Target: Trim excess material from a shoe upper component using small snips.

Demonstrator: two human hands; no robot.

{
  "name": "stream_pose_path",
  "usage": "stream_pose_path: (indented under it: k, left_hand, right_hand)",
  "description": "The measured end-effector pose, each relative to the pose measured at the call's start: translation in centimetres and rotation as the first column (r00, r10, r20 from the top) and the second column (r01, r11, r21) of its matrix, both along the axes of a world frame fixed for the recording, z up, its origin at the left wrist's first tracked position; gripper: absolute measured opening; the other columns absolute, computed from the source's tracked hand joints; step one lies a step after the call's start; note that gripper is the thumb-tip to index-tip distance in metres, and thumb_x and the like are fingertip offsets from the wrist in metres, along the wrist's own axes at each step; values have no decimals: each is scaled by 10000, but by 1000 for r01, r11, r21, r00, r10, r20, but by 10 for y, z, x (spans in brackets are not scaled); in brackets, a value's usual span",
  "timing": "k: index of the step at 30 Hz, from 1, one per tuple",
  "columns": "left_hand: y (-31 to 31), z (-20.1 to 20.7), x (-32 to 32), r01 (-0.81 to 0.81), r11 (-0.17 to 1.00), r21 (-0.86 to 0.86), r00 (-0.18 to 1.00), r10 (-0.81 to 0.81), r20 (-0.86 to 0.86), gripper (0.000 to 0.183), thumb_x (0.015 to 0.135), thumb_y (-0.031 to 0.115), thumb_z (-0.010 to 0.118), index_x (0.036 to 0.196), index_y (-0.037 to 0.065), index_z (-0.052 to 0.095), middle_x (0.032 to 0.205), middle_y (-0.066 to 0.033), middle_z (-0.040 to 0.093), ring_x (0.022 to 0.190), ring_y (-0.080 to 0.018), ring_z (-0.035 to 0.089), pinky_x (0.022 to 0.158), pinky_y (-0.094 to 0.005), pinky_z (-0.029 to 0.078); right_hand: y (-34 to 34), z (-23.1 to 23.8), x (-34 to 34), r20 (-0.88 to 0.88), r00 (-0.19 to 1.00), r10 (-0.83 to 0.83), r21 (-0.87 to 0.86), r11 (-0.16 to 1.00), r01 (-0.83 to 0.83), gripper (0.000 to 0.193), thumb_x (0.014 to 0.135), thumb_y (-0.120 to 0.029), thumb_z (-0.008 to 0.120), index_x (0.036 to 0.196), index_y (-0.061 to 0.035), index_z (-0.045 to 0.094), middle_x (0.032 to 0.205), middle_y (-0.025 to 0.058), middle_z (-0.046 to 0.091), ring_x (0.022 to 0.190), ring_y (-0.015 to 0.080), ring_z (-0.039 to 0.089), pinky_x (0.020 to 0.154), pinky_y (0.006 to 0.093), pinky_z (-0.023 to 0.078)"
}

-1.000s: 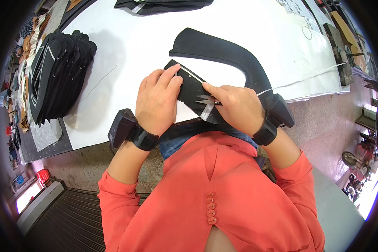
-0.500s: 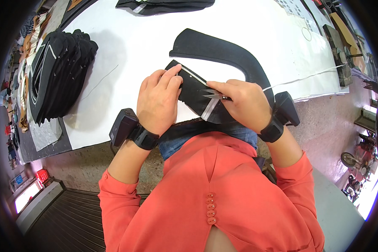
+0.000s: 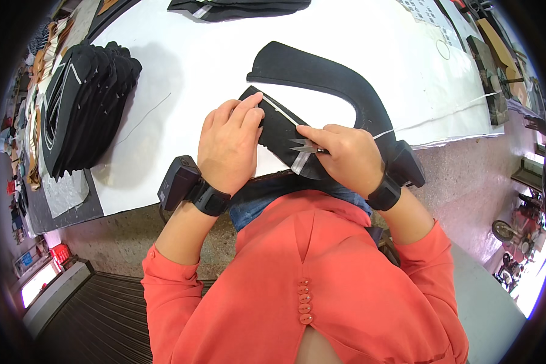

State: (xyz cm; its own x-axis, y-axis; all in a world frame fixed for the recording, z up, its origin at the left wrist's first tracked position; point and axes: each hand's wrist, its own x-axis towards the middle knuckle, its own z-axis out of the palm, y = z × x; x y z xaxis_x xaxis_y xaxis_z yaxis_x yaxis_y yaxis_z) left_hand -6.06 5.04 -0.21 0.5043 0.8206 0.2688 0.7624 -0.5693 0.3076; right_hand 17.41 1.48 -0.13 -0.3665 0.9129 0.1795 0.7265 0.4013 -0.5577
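A curved black piece [image 3: 333, 76] of fabric or leather lies on the white table, bending round from the far side towards me. Along the edge of its near end runs a narrow white tape [image 3: 280, 109]. My left hand [image 3: 229, 142] rests flat on that end, its fingertips pressing on the tape's far end. In my right hand [image 3: 352, 155] is a pair of thread snips [image 3: 309, 147], the blades pointing left over the black piece. The right index fingertip presses on the tape. A wider pale strip [image 3: 299, 161] crosses the piece below the blades.
A thick stack of similar black pieces [image 3: 88, 109] stands at the left of the white table [image 3: 170, 67]. More black pieces [image 3: 239, 9] lie at the far edge. White tape [image 3: 443, 111] trails right towards a wooden block with a spool [image 3: 491, 79]. A loose thread [image 3: 145, 117] lies left.
My right hand has slid slightly left and nearer to me, carrying the snips and pressing the tape. The curved piece has shifted a little. My left hand has stayed in place.
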Motion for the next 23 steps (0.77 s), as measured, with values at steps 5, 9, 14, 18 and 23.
stream_pose_path:
  k: [5, 9, 14, 18, 23]
  left_hand:
    - [1, 3, 1, 2, 999, 55, 1000, -1, -18, 234, 830, 31, 684, 1049, 65, 610, 1322, -55, 638, 1124, -288, 592, 942, -427, 470]
    - [1, 2, 2, -3, 999, 54, 1000, 4, -17, 236, 832, 33, 683, 1054, 66, 609, 1324, -55, 637, 1128, -289, 591, 944, -430, 470]
    - [1, 2, 2, 1, 999, 44, 1000, 0, -20, 250, 835, 33, 679, 1072, 67, 609, 1322, -53, 637, 1129, -292, 590, 949, -431, 470]
    - [0, 1, 1, -6, 999, 46, 1000, 7, -18, 371, 836, 24, 671, 1199, 81, 619, 1329, -51, 632, 1134, -295, 585, 958, -429, 467]
    - [-1, 2, 0, 0, 1000, 30, 995, 3, -103, 597, 821, 1, 664, 1393, 151, 583, 1362, -49, 610, 1159, -297, 570, 973, -433, 460]
  right_hand:
    - [2, 0, 0, -3, 1000, -12, -3, 1000, 12, 362, 780, -31, 693, 1126, -132, 737, 797, 71, 677, 694, 285, 681, 597, 397, 544]
    - [2, -1, 1, -6, 1000, -15, 3, 1000, 15, 366, 775, -28, 696, 1125, -129, 736, 809, 75, 682, 698, 286, 683, 592, 400, 544]
    - [3, -1, 1, 13, 1000, 0, 27, 1000, 0, 336, 811, -44, 671, 1130, -123, 738, 785, 80, 684, 672, 291, 682, 581, 397, 542]
    - [8, 13, -1, 188, 981, 51, -10, 999, -51, 292, 855, -83, 643, 1128, -119, 742, 741, 93, 686, 635, 296, 685, 560, 400, 537]
    - [7, 22, -5, 265, 960, 85, -185, 982, -36, 395, 806, -62, 709, 1197, -116, 712, 870, 103, 721, 758, 300, 697, 638, 396, 548]
